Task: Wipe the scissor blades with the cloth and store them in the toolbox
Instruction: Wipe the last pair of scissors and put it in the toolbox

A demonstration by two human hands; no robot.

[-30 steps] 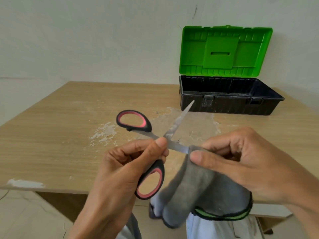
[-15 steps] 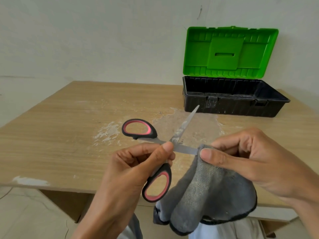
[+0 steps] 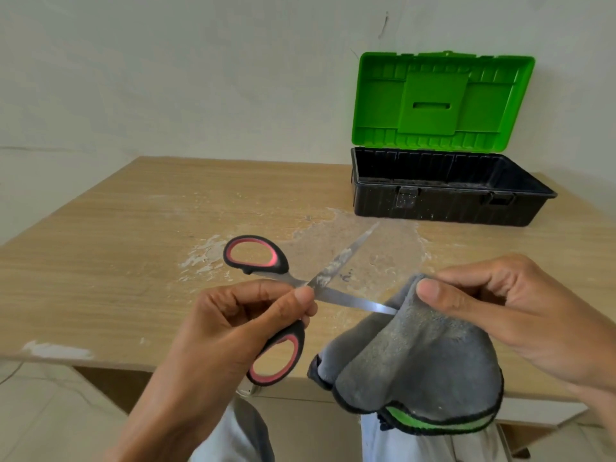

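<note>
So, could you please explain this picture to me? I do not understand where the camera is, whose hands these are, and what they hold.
There is no machine here. A person wears a camera on the head, so you look down at their own two hands. The left hand grips open scissors with black and pink handles. The right hand pinches a grey cloth around the end of one blade. At the back of the wooden table stands a black toolbox, its green lid raised.
</note>
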